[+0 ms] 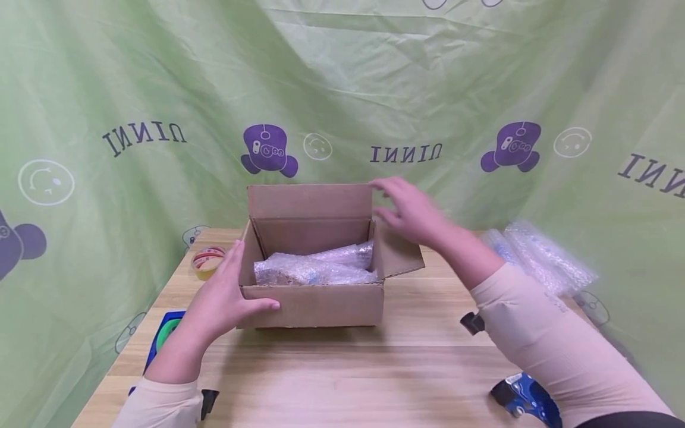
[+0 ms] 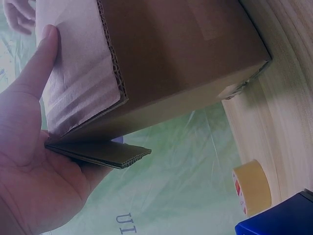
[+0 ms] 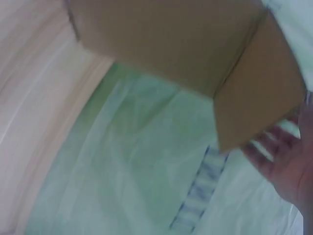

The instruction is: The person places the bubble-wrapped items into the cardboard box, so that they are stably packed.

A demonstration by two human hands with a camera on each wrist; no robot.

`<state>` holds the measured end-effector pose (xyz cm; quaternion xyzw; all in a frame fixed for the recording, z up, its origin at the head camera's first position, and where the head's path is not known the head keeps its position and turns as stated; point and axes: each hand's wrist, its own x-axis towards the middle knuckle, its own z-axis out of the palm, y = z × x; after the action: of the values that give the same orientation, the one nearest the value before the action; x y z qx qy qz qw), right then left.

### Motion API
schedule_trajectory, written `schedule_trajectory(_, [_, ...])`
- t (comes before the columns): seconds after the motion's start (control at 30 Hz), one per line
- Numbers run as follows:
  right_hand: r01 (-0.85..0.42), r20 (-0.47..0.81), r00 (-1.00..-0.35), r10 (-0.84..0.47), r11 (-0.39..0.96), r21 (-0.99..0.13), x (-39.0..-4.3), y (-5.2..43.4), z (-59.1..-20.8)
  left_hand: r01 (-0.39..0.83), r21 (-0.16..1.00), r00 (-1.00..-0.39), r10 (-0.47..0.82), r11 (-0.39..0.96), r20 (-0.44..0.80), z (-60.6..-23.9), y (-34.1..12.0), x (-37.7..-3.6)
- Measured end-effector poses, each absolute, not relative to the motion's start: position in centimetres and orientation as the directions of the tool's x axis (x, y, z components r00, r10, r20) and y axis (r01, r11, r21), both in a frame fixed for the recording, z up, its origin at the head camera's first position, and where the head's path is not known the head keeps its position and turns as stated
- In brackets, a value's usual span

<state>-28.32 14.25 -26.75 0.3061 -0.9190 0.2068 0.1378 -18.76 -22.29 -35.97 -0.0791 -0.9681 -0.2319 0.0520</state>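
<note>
Cardboard box (image 1: 310, 306) | 12 o'clock on surface (image 1: 428, 333), bubble-wrapped packages (image 1: 310, 270) inside | left grip (image 1: 222, 300) spread across its 8 o'clock corner, apparently steadying | right grip (image 1: 411, 215) loosely spread by rear flap (image 1: 310, 202), 1 o'clock

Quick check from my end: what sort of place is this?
Probably a makeshift packing station: there's an open brown cardboard box holding clear bubble-wrapped bundles, a round roll of yellow tape nearby, and a green printed sheet hung behind, which suggests an improvised space.
</note>
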Motion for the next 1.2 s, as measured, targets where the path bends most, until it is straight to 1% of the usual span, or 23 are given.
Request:
schedule_trajectory(0.1, [-0.501,0.426,-0.83,-0.361,0.818,-0.284,-29.3,17.1,-26.5,0.174,0.442,-0.983,0.128,0.88,0.133,-36.0,-22.3,-18.7])
schedule_trajectory(0.2, [-0.376,0.416,-0.876,-0.245,0.887,-0.269,-30.2,20.1,-26.8,0.174,0.443,-0.983,0.128,0.879,0.131,-36.0,-22.4,-18.7])
schedule_trajectory(0.33, [-0.223,0.361,-0.924,-0.123,0.942,-0.251,-30.9,23.8,-28.0,0.176,0.445,-0.983,0.129,0.878,0.133,-35.9,-22.4,-18.7])
schedule_trajectory(0.47, [-0.102,0.286,-0.958,-0.028,0.963,-0.249,-31.5,27.1,-30.2,0.174,0.444,-0.983,0.128,0.879,0.131,-35.9,-22.3,-18.7])
schedule_trajectory(0.6, [-0.012,0.194,-0.98,0.036,0.971,-0.239,-32.0,30.2,-32.6,0.173,0.443,-0.983,0.128,0.88,0.128,-36.0,-22.3,-18.7])
schedule_trajectory(0.73, [0.052,0.097,-0.993,0.074,0.976,-0.212,-32.0,32.7,-34.4,0.172,0.442,-0.984,0.129,0.88,0.126,-36.0,-22.3,-18.7])
schedule_trajectory(1.0, [0.097,-0.047,-0.995,0.089,0.973,-0.211,-31.3,35.6,-38.2,0.174,0.441,-0.983,0.13,0.88,0.128,-36.0,-22.2,-18.7])
schedule_trajectory(1.2, [0.12,-0.169,-0.982,0.082,0.967,-0.227,-30.1,36.2,-39.6,0.173,0.442,-0.984,0.131,0.88,0.124,-35.9,-22.1,-18.7])
